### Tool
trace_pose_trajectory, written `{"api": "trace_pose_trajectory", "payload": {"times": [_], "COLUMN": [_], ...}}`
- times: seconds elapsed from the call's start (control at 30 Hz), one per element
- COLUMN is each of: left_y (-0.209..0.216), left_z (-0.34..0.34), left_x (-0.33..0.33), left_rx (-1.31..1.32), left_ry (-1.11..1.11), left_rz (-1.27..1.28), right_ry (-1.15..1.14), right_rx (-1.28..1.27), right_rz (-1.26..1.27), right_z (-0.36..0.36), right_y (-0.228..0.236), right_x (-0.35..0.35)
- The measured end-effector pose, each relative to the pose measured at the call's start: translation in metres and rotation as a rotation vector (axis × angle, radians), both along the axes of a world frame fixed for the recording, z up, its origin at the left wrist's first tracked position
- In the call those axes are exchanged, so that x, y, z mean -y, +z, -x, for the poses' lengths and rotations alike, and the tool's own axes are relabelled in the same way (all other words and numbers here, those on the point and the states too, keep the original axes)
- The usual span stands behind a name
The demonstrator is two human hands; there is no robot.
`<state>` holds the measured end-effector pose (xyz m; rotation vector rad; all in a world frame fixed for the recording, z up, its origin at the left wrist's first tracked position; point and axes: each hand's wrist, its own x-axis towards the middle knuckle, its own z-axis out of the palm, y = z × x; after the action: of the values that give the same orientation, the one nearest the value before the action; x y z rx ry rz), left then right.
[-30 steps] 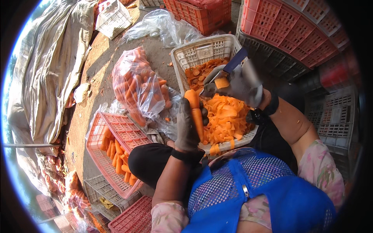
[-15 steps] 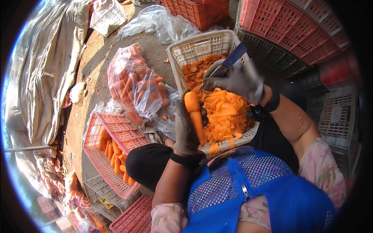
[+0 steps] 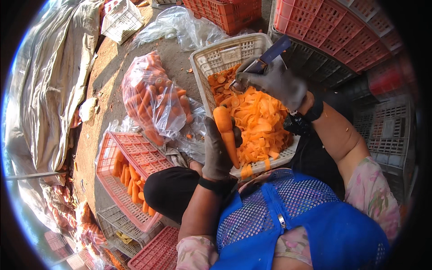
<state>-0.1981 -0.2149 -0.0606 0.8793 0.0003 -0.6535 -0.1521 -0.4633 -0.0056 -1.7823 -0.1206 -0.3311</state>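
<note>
My gloved left hand [image 3: 217, 153] is wrapped round an orange carrot [image 3: 223, 119], held tilted over the near left side of a pale plastic crate [image 3: 201, 74]. The carrot has a thick upper end and narrows toward my wrist. My gloved right hand [image 3: 276, 85] grips a peeler with a flat, dark blue handle [image 3: 275, 49] that sticks out past the fingers. Its small metal end shows below the fingers, apart from the carrot. Under both hands the crate holds a heap of long orange peelings [image 3: 258, 119], with round carrot slices at the far end.
A clear bag of carrots [image 3: 155, 96] lies left of the crate. Nearer, a tilted pink crate [image 3: 144, 155] holds peeled carrots [image 3: 130, 177]. Stacked red crates [image 3: 321, 31] rise at the far right, and crumpled plastic sheeting [image 3: 182, 27] lies on the ground beyond.
My right hand with the peeler has shifted slightly up and away from the carrot. My left hand keeps the carrot in nearly the same place.
</note>
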Motion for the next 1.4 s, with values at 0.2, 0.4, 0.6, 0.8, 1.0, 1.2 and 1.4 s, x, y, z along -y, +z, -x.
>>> {"api": "trace_pose_trajectory", "payload": {"times": [0.2,0.4,0.6,0.8,1.0,1.2,1.4], "left_y": [0.006,0.0,-0.015,0.012,0.018,-0.006,0.009], "left_z": [0.001,0.013,0.001,0.011,0.025,0.007,0.024], "left_x": [0.007,0.006,-0.006,0.006,0.007,-0.013,0.004], "left_rx": [-0.083,-0.044,-0.054,-0.031,-0.067,-0.044,-0.092], "left_ry": [0.075,-0.061,-0.056,0.088,-0.027,0.025,0.149], "left_rz": [-0.131,-0.126,0.19,-0.212,-0.067,0.015,-0.064], "right_ry": [0.682,0.076,0.266,0.696,0.042,0.393,0.575], "right_rx": [-0.37,0.158,-0.218,-0.196,0.037,-0.34,-0.293], "right_rz": [0.042,0.349,-0.061,0.052,0.298,-0.13,-0.021], "right_z": [0.068,-0.028,0.034,0.055,-0.03,0.049,0.035], "right_y": [0.038,-0.024,0.028,0.003,-0.009,0.026,0.008], "right_x": [-0.051,0.029,-0.019,-0.046,0.02,-0.03,-0.034]}}
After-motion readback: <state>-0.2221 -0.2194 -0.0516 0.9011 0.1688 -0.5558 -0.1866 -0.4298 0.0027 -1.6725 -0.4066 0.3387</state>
